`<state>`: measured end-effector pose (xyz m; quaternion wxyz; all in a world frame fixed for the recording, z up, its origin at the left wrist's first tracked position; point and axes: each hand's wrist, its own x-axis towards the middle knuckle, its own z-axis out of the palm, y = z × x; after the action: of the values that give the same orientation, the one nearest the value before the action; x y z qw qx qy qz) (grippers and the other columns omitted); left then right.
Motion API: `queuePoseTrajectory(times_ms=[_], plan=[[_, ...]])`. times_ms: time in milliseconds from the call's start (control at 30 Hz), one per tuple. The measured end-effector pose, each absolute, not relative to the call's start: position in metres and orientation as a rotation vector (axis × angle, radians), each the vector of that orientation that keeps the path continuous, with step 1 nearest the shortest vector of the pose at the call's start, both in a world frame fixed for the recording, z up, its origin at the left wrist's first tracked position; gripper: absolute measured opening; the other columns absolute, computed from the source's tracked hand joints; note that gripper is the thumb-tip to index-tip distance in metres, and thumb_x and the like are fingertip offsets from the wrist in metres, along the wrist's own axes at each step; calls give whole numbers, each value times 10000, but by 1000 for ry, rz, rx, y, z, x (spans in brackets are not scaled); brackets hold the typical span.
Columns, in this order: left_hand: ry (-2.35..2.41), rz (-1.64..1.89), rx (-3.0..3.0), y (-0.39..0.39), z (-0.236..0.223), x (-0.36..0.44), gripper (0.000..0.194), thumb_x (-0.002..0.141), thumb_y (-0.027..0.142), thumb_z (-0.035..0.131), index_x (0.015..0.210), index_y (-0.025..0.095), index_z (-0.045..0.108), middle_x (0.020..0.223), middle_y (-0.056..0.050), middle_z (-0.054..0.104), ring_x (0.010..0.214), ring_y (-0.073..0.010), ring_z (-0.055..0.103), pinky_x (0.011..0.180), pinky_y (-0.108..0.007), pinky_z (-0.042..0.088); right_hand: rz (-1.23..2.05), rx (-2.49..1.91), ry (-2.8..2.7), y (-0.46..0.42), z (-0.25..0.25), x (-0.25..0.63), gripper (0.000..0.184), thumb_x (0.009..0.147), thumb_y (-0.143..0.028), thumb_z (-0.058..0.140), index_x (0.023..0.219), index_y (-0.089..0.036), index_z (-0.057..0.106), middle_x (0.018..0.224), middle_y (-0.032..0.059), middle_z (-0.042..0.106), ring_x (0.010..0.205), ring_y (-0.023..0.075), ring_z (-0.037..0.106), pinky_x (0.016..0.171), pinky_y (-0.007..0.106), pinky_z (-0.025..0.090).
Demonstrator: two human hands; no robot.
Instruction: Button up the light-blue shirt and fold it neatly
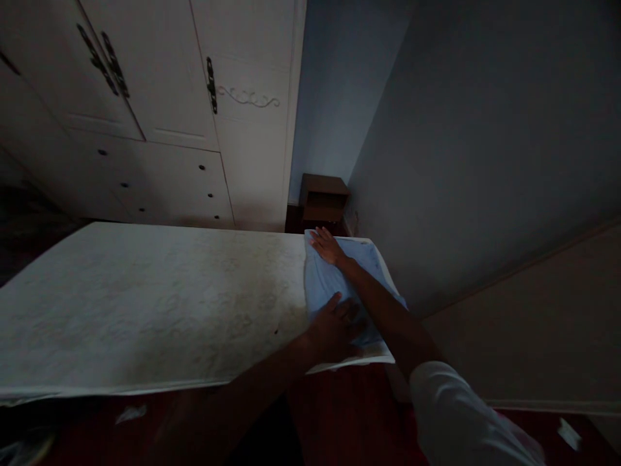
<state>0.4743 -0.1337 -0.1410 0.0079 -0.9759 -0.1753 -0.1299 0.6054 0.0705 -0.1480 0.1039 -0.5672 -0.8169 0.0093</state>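
Note:
A light blue cloth (317,279) lies spread over the right end of a long, stained white padded surface (194,285) with a faint pattern. My right hand (326,246) rests flat near the cloth's far left corner, fingers stretched out. Nearer to me, my left hand (337,327) is over the near part of the cloth with its fingers apart and slightly blurred. Neither hand grips anything visible. My right forearm crosses over the cloth and hides part of it.
White wardrobe doors and drawers (169,171) stand behind the padded surface. A small brown cabinet (325,188) is in the far corner beside the grey wall (485,142). White scraps lie on the dark red floor (339,414). The room is dim.

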Motion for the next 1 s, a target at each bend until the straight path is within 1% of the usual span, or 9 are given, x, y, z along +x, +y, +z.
queuePoseTrajectory(times_ms=[67,167,333,467,533,667,733,900,1000], plan=[[-510,-417,-3040,-138,-143,472,710,857,661,445,1447,267,411,1449,-154,471,1368,-356,357,1130,-586,143,33,-1660,-2399,71,-154,608,548,1013,-435,235,1478,-181,376,1573,70,289,1479,213,159,1205,444,158],[-468,-326,-3030,-143,-146,472,771,812,681,504,1482,342,326,1497,-147,408,1380,-428,314,1090,-666,113,51,-1651,-2384,72,-158,610,576,1011,-452,200,1483,-168,368,1578,64,279,1480,211,153,1211,424,150],[-448,-316,-3052,-148,-155,477,770,799,701,499,1476,382,319,1550,-137,319,1391,-461,271,1063,-708,91,65,-1675,-2357,71,-161,608,626,1001,-500,172,1488,-153,355,1586,78,257,1483,242,129,1208,438,128],[-460,-349,-3034,-152,-160,478,806,752,716,552,1459,377,361,1524,-152,359,1379,-480,281,1050,-728,98,36,-1783,-2320,65,-157,605,610,996,-516,203,1499,-193,328,1596,91,224,1479,293,125,1176,515,153],[-449,-358,-3034,-153,-160,478,796,749,719,552,1446,372,389,1516,-158,370,1378,-483,281,1050,-730,98,-19,-1898,-2264,60,-152,601,634,988,-540,229,1510,-188,293,1600,118,197,1475,313,132,1163,544,150],[-452,-314,-3047,-154,-154,477,742,768,673,575,1427,369,422,1524,-146,363,1393,-459,266,1063,-713,96,-178,-2024,-2089,40,-140,587,725,978,-563,248,1520,-83,230,1577,213,207,1466,341,153,1163,544,116],[-476,-283,-3046,-154,-149,476,738,761,669,591,1418,371,435,1523,-139,369,1400,-446,257,1074,-697,96,-238,-1968,-2078,22,-135,581,718,982,-560,226,1517,-80,238,1576,211,215,1465,339,155,1162,536,121],[-490,-326,-3039,-155,-142,474,741,726,692,616,1378,363,492,1491,-135,419,1379,-420,304,1091,-667,112,-247,-1864,-2153,-43,-133,592,703,978,-574,215,1530,-138,213,1591,170,198,1471,318,147,1164,519,139],[-475,-387,-3019,-154,-144,474,728,751,698,582,1387,360,478,1479,-132,433,1367,-405,325,1092,-659,128,-257,-1952,-2091,-86,-138,622,695,985,-551,231,1521,-108,233,1581,190,217,1466,325,166,1158,519,164]])
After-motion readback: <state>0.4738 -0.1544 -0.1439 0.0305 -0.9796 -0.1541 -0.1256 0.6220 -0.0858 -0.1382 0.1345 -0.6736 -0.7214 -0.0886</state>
